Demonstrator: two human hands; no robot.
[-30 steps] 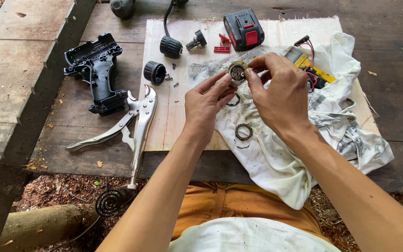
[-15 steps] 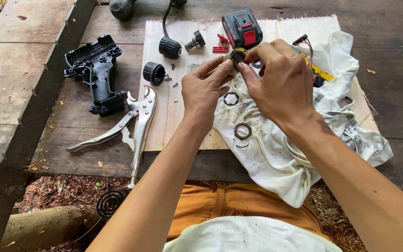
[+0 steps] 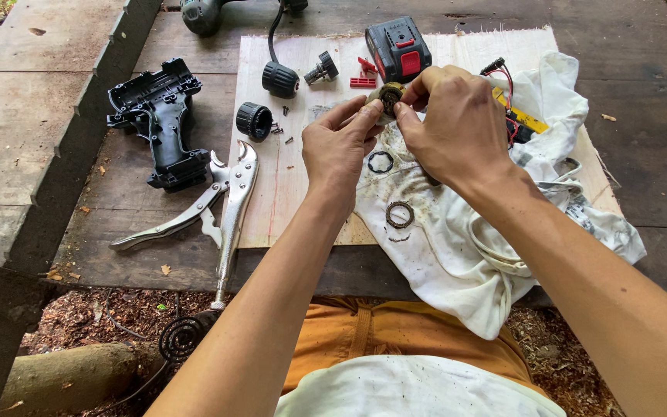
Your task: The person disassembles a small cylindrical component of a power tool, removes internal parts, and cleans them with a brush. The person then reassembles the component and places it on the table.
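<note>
Since a second ago both hands have carried the small round gear part point(image 3: 389, 98) from the middle of the frame up toward the top centre, just below the red and black battery point(image 3: 399, 48). The left hand point(image 3: 339, 147) pinches its left edge with narrow fingertips; the right hand point(image 3: 457, 123) pinches its right side. The two rings stay put on the white cloth point(image 3: 457, 255): a black ring point(image 3: 380, 161) under the left hand, a toothed metal ring point(image 3: 399, 214) lower down. Locking pliers point(image 3: 225, 208) lie at lower left, unmoved.
</note>
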